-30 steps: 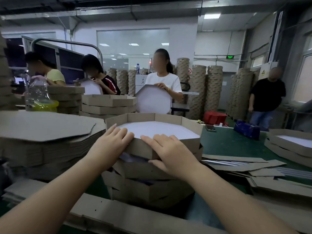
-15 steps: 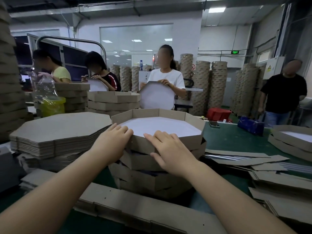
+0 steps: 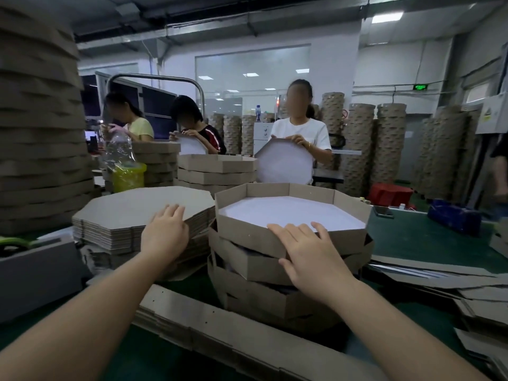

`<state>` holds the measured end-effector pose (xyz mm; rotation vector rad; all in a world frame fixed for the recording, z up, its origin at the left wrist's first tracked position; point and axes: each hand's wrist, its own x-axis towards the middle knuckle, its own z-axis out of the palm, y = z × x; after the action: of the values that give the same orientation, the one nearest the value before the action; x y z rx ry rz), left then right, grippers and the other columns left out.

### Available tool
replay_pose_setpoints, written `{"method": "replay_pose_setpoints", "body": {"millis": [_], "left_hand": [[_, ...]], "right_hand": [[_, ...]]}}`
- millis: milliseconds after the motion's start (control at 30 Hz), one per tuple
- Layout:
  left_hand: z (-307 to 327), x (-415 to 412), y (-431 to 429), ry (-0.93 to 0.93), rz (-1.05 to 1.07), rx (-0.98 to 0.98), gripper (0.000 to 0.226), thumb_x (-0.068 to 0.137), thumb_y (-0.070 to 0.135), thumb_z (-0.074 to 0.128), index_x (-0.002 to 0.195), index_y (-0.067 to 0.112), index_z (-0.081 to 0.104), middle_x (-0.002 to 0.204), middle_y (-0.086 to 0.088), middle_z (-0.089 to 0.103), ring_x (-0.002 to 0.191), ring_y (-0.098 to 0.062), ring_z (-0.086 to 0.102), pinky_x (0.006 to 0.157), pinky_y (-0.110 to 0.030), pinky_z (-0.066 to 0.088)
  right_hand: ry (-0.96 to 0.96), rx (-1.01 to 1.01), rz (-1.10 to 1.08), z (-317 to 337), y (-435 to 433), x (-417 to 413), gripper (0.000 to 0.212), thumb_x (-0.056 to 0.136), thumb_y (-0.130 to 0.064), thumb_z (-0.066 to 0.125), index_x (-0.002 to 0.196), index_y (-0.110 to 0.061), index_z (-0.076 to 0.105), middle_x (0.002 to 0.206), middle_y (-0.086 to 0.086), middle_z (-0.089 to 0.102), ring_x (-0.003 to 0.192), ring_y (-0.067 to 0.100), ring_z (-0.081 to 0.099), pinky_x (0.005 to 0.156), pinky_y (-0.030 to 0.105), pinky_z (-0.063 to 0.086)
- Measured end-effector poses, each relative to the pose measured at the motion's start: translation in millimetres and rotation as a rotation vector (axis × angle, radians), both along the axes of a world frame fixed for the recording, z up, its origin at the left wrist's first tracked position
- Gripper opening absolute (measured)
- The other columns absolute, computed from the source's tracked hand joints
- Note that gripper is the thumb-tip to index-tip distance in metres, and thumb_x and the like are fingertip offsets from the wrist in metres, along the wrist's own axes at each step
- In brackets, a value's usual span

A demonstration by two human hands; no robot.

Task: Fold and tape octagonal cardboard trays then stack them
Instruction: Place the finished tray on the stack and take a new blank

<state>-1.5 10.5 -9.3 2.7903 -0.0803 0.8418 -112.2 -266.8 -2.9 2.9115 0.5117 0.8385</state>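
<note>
A folded octagonal cardboard tray (image 3: 349,204) with a white inside tops a stack of folded trays (image 3: 261,292) in front of me. My right hand (image 3: 308,251) lies with straight fingers against the top tray's near wall. To the left is a pile of flat octagonal cardboard blanks (image 3: 132,213). My left hand (image 3: 165,232) rests with fingers extended on the near right edge of that pile's top sheet. Neither hand holds anything.
Long cardboard strips (image 3: 220,336) lie along the near edge of the green table (image 3: 417,237). More flat strips (image 3: 445,281) lie at the right. A tall tray stack (image 3: 38,119) rises at far left. Three workers stand across the table, one holding an octagonal tray (image 3: 283,163).
My left hand left the top tray's near wall and moved left onto the pile of flat blanks. My right hand stays on the tray wall. The view has swung left.
</note>
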Motion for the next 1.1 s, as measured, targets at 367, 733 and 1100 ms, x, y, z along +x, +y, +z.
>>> {"method": "replay_pose_setpoints", "body": {"millis": [367, 733, 1100], "left_hand": [[-1, 38, 21, 0.188, 0.142, 0.289, 0.034, 0.091, 0.015, 0.048, 0.125, 0.012, 0.048, 0.124, -0.008, 0.053, 0.114, -0.026, 0.049, 0.095, -0.034, 0.041], [1, -14, 38, -0.042, 0.172, 0.858, 0.036, 0.075, 0.017, 0.075, 0.109, 0.009, 0.067, 0.093, -0.003, 0.066, 0.077, -0.018, 0.064, 0.049, -0.024, 0.047], [72, -99, 65, -0.317, 0.094, 0.541, 0.022, 0.068, -0.003, 0.075, 0.088, -0.001, 0.067, 0.075, -0.014, 0.065, 0.067, -0.033, 0.063, 0.042, -0.033, 0.045]], "right_hand": [[0.008, 0.018, -0.012, 3, 1, 1, 0.063, 0.097, -0.037, 0.048, 0.151, -0.033, 0.016, 0.145, -0.011, 0.040, 0.133, 0.015, 0.035, 0.117, 0.041, 0.010], [0.053, 0.022, -0.056, 6, 5, -3, 0.062, 0.097, -0.033, 0.047, 0.151, -0.032, 0.016, 0.146, -0.009, 0.040, 0.135, 0.016, 0.034, 0.119, 0.045, 0.004], [0.158, -0.051, -0.228, 14, 23, -26, 0.088, 0.096, -0.053, 0.040, 0.151, -0.023, -0.022, 0.162, 0.000, -0.008, 0.148, 0.024, -0.018, 0.107, 0.062, -0.021]]}}
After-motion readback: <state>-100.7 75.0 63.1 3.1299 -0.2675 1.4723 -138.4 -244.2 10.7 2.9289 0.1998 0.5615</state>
